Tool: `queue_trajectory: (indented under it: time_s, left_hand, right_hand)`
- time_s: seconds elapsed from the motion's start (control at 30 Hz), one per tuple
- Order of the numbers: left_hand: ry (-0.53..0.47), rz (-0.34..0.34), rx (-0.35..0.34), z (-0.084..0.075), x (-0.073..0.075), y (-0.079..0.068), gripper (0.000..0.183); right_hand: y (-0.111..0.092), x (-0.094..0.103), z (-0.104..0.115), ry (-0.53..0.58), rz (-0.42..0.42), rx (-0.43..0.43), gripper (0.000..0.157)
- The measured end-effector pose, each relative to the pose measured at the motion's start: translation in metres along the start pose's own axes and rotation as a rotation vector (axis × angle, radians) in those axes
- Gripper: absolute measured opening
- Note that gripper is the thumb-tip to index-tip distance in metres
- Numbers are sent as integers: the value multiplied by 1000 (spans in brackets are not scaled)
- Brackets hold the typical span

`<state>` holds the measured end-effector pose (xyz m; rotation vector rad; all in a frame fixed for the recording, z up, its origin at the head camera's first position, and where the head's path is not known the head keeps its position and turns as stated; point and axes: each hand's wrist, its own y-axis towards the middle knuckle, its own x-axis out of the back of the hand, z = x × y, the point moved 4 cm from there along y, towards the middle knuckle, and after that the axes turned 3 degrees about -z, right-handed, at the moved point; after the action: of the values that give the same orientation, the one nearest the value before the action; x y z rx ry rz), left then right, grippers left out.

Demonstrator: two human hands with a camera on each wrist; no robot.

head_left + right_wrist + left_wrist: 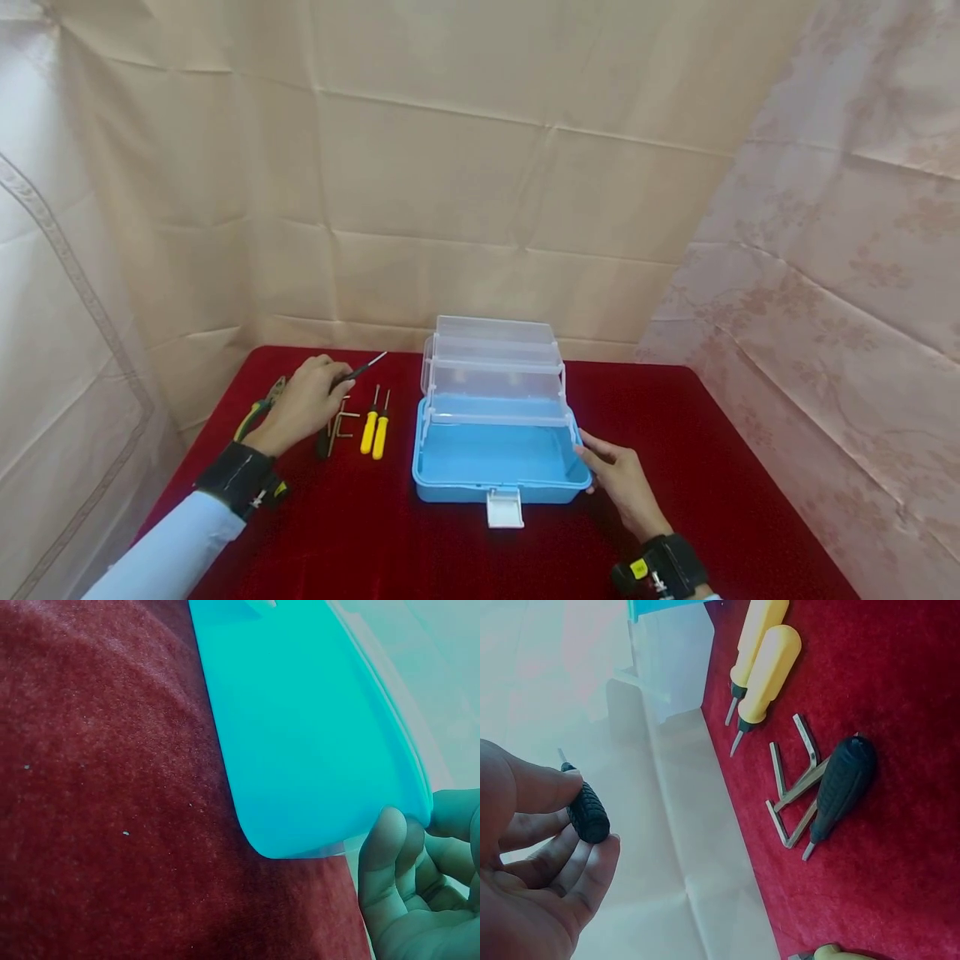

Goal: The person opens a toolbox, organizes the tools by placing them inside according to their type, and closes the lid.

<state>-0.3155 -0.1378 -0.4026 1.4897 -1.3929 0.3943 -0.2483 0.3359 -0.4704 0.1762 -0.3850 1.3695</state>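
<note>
My left hand (307,400) is raised over the left part of the table and pinches a black-handled screwdriver (589,814) between thumb and fingers, its shaft pointing away. Beneath that hand lie several L-shaped hex keys (804,784) and a second black-handled screwdriver (845,780). Two yellow-handled screwdrivers (380,440) lie side by side between them and a light-blue toolbox (457,493). The toolbox stands open, its clear trays (498,382) unfolded toward the back. At the toolbox's right side, my right hand (622,483) grips the wall and rim with thumb and fingers.
Green-and-yellow pliers (255,415) lie at the table's left edge, partly behind the left hand. A white latch (505,510) hangs from the toolbox front. Dark red cloth (697,467) covers the table. A beige curtain (480,183) rises behind it.
</note>
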Motion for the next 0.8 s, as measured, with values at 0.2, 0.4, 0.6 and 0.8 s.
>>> queue_trajectory:
  time_s: [0.2, 0.4, 0.6, 0.8]
  left_hand:
    - [5, 2, -13, -1, -3, 0, 15]
    - [5, -5, -10, -1, -3, 0, 17]
    - [6, -6, 1, -1, -4, -1, 19]
    - [-3, -8, -3, -2, -4, 0, 18]
  right_hand:
    - [0, -1, 0, -5, -3, -1, 55]
    - [-1, 0, -1, 1, -2, 9, 55]
    - [-1, -1, -1, 0, -3, 12, 55]
    - [-1, -1, -1, 2, -4, 15, 55]
